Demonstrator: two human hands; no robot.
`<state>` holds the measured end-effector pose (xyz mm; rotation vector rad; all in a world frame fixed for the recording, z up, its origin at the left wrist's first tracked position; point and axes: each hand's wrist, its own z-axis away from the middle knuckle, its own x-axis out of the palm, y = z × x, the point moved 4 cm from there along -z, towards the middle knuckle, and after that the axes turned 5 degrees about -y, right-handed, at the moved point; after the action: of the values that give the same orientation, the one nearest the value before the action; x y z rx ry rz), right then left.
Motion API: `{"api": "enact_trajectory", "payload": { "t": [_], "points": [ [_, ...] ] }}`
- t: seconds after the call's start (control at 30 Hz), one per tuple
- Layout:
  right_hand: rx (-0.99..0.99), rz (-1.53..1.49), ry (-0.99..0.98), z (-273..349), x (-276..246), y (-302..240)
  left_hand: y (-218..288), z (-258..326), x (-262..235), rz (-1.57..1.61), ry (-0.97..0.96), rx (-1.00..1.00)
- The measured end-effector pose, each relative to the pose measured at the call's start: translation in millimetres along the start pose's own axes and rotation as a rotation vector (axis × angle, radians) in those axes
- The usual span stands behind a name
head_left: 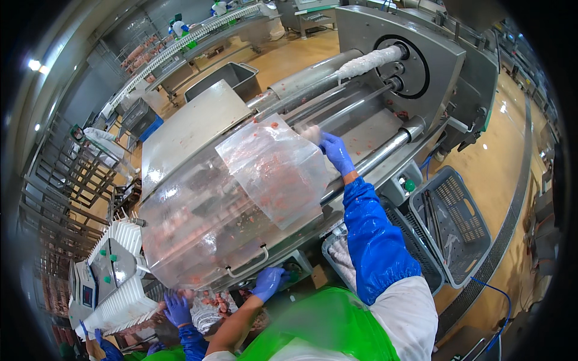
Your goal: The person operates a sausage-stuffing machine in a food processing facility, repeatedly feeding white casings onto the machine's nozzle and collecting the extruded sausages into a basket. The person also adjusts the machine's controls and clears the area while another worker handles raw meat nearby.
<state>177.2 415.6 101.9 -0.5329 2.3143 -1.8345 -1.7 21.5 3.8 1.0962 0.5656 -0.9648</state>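
My right hand, in a blue glove and blue sleeve, reaches over the bed of a large steel machine. Its bent fingers meet a pale pinkish lump, blurred, whose kind I cannot make out. Beside it, a clear cover flap specked with red meat scraps lies over the machine's long transparent guard. Low at the machine's front, my gloved left hand is next to a control box with a green button. Its fingers are partly stretched out, and I see nothing held in them.
Steel rods, one with a white coating, run into the round end plate. A co-worker's gloved hand is at left, by meat pieces and a white slatted conveyor. Grey crates stand at right, a grey tub behind.
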Motion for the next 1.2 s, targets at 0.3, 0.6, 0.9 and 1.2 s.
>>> {"api": "enact_trajectory", "payload": {
  "t": [0.3, 0.6, 0.9, 1.2],
  "points": [
    [0.013, 1.094, -0.310, 62.8, 18.4, -24.2, 16.6, 1.7, -9.4, -0.081, -0.008, -0.043],
    [-0.003, 0.976, -0.200, 65.3, 11.9, -14.7, 14.5, 3.5, -6.6, -0.022, 0.095, 0.030],
    [-0.007, 1.025, -0.142, 66.6, 14.8, -21.8, 12.7, 3.7, -5.6, -0.044, 0.078, 0.040],
    [0.034, 0.963, -0.157, 67.5, 17.2, -29.2, 16.9, 5.1, -10.0, -0.003, 0.081, 0.040]
  ]
}}
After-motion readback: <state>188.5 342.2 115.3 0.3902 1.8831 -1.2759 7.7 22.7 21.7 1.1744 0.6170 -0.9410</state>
